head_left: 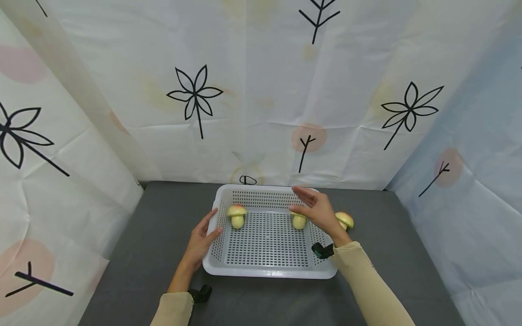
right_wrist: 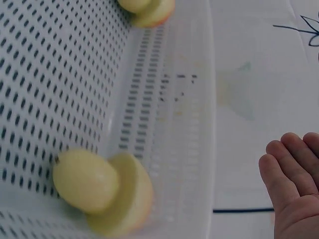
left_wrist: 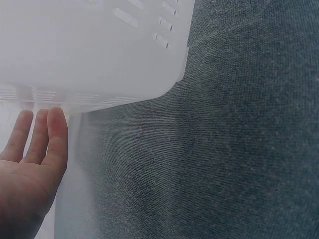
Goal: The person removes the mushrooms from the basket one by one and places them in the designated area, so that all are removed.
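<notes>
A white perforated plastic basket (head_left: 267, 273) sits on the dark cloth. My left hand (head_left: 200, 240) holds its left rim, thumb over the edge and fingers against the outer wall, as the left wrist view also shows. Inside stand two toy mushrooms with yellow stems and orange-tinged caps: a left mushroom (head_left: 237, 216) and a right mushroom (right_wrist: 87, 181). Above the right one hovers my right hand (head_left: 320, 210), its fingers extended and nothing held; in the head view it partly hides that mushroom's cap. A third mushroom (head_left: 345, 219) lies outside the basket, beyond my right wrist.
Dark grey cloth (head_left: 171, 213) covers the table around the basket. Pale fabric walls (head_left: 261, 149) with black leaf and twig drawings rise at the back and both sides. The back wall stands close behind the basket's far rim.
</notes>
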Demonstrator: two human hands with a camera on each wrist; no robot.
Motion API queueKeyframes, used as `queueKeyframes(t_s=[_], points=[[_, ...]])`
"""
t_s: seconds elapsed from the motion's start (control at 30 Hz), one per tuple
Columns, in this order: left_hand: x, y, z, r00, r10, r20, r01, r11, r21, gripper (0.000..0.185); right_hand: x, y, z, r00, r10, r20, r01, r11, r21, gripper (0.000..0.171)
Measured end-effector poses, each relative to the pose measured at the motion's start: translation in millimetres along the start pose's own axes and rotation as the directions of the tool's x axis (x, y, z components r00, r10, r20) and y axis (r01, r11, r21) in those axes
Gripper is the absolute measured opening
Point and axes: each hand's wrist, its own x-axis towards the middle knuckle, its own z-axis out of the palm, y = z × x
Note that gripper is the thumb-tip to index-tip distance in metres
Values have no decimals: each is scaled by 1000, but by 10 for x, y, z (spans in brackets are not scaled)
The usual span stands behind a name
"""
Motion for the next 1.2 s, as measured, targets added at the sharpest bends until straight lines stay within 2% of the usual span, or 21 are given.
queueKeyframes(t_s=[0.17, 0.4, 0.57, 0.77, 1.2], points=[[5, -3, 9, 1000, 8, 2, -8, 1000, -12, 69, 88, 77, 203, 999, 5, 54, -7, 999, 34, 65], [14, -12, 11, 1000, 5, 1, -5, 1000, -11, 68, 207, 136, 417, 997, 45, 65, -48, 998, 44, 67], [15, -20, -8, 1000, 0, -7, -1, 1000, -14, 68, 295, 157, 621, 992, 66, 105, -72, 996, 61, 68], [12, -9, -7, 1000, -2, 2, 2, 1000, -14, 68, 393, 222, 872, 988, 59, 141, -73, 992, 100, 65], [10, -15, -3, 1000, 7, 2, -7, 1000, -12, 68, 547, 333, 1228, 990, 90, 111, -106, 983, 147, 64]])
